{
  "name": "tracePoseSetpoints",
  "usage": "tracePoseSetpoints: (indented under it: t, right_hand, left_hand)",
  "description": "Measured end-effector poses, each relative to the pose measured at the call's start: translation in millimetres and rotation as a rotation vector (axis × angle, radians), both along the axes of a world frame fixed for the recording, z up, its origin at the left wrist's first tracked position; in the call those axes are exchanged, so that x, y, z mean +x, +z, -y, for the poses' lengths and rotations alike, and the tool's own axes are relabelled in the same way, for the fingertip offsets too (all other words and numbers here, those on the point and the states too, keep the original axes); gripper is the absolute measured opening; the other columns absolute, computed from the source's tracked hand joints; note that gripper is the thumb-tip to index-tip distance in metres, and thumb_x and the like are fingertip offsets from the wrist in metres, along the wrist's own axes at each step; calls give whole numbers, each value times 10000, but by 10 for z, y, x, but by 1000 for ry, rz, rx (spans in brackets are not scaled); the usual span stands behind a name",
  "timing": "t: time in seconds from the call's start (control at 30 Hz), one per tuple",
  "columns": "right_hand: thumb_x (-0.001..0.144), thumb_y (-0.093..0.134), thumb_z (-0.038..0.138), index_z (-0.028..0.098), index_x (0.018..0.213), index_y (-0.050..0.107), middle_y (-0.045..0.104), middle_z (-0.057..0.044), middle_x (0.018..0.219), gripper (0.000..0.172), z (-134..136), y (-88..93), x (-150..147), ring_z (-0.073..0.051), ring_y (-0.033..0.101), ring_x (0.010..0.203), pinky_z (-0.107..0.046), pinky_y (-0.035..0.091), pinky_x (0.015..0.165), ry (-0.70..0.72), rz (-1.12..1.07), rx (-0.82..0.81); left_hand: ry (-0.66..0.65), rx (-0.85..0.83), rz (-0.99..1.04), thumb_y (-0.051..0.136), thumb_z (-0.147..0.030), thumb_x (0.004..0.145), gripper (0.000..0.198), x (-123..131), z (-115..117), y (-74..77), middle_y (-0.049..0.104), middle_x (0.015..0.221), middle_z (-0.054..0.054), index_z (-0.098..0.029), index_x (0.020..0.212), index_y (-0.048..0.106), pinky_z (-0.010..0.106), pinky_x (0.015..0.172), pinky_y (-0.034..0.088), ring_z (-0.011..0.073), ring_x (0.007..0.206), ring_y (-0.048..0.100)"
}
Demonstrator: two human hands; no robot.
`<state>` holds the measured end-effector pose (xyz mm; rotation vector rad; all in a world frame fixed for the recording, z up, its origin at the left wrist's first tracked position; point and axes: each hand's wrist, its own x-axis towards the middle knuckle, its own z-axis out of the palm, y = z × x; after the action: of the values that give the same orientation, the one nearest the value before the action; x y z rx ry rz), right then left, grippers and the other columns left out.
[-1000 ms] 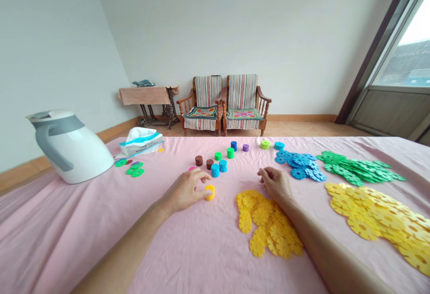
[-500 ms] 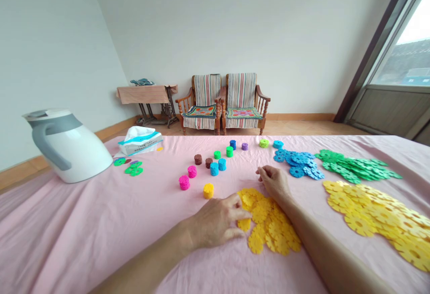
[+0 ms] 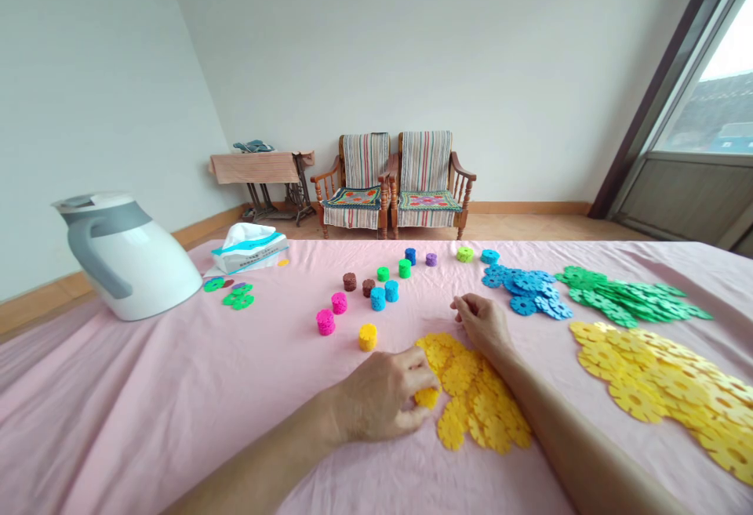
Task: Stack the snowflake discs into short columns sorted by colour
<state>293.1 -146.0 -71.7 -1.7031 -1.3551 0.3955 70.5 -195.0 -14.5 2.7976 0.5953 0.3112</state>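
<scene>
My left hand is curled round a small stack of yellow flower-shaped discs at the left edge of a loose yellow disc pile. Its thumb and fingers press the stack from the side. Just beyond that pile, my right hand rests near the pink cloth with thumb and fingers pinched together; whatever may be between them is hidden. A finished-looking yellow stack stands upright to the left. Farther off are pink stacks, brown stacks and light-blue stacks.
Blue discs, green discs and a larger yellow heap spread on the right. A white jug, a tissue box and loose green discs lie left. Two wooden chairs stand beyond the table.
My left fingers have closed in round the yellow stack, where they were spread beside it before. My right hand has hardly moved. The whole view has shifted slightly.
</scene>
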Motion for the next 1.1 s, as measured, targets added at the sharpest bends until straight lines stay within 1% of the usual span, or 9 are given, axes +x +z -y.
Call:
tracePoseSetpoints:
  t: [0.1, 0.2, 0.33, 0.43, 0.53, 0.7, 0.8, 0.97, 1.1]
  right_hand:
    - [800, 413, 418, 167, 706, 652, 634, -25, 578, 359, -2, -3, 4, -125, 529, 463, -215, 333, 453, 3, 0, -6]
    - [800, 413, 417, 164, 718, 656, 634, -26, 578, 360, -9, -9, 13, -128, 538, 475, -214, 331, 457, 9, 12, -11]
    - [802, 411, 415, 162, 724, 658, 632, -26, 574, 362, -15, -21, 18, -130, 546, 492, -212, 327, 464, 14, 27, -8]
    - [804, 409, 412, 165, 718, 657, 633, -25, 575, 361, -15, -29, 18, -131, 547, 494, -214, 326, 467, 14, 30, -7]
    - [806, 407, 408, 165, 717, 657, 636, -27, 580, 359, -14, -33, 19, -133, 552, 499, -217, 330, 472, 16, 32, -1]
    - [802, 411, 401, 164, 718, 656, 639, -30, 589, 351, -14, -28, 19, -135, 562, 517, -217, 336, 480, 22, 25, -1]
    - [802, 412, 399, 164, 715, 654, 637, -29, 586, 348, -17, -26, 19, -135, 564, 521, -217, 337, 482, 24, 26, -5]
    - [801, 408, 398, 164, 710, 653, 632, -27, 579, 351, -22, -24, 20, -134, 560, 519, -218, 332, 479, 27, 29, -9]
    - [802, 407, 397, 168, 718, 654, 633, -23, 580, 347, -21, -21, 14, -130, 552, 510, -217, 327, 473, 21, 31, -21]
  left_hand:
    - [36, -7, 50, 575, -177, 749, 229, -53, -40, 46, 540, 917, 14, -216, 974, 594, 209, 643, 433, 114, 701, 524]
    - [132, -22, 146, 566, -160, 739, 298, -185, -155, 126, 548, 948, 17, -224, 1029, 575, 214, 630, 435, 104, 664, 504]
    - [291, -43, 260, 545, -173, 763, 221, -410, -374, 216, 543, 953, 21, -195, 981, 573, 191, 550, 414, 71, 573, 458]
    - [352, -24, 267, 542, -176, 766, 187, -520, -492, 237, 535, 929, 8, -188, 948, 585, 195, 565, 417, 53, 529, 437]
    - [368, 2, 210, 552, -168, 751, 181, -551, -533, 227, 539, 901, -6, -197, 923, 603, 206, 615, 430, 65, 564, 472]
    - [390, 25, 126, 581, -168, 717, 190, -542, -531, 201, 565, 912, -11, -208, 898, 620, 217, 683, 434, 103, 685, 543]
    - [407, 33, 91, 586, -192, 717, 179, -537, -533, 188, 573, 905, -10, -210, 891, 623, 221, 693, 430, 122, 733, 555]
    - [437, 43, 54, 575, -248, 739, 149, -528, -533, 175, 579, 883, -1, -204, 870, 630, 225, 676, 429, 138, 753, 559]
    - [436, 36, 45, 582, -262, 735, 197, -545, -536, 177, 588, 915, 1, -217, 922, 626, 248, 739, 439, 159, 826, 572]
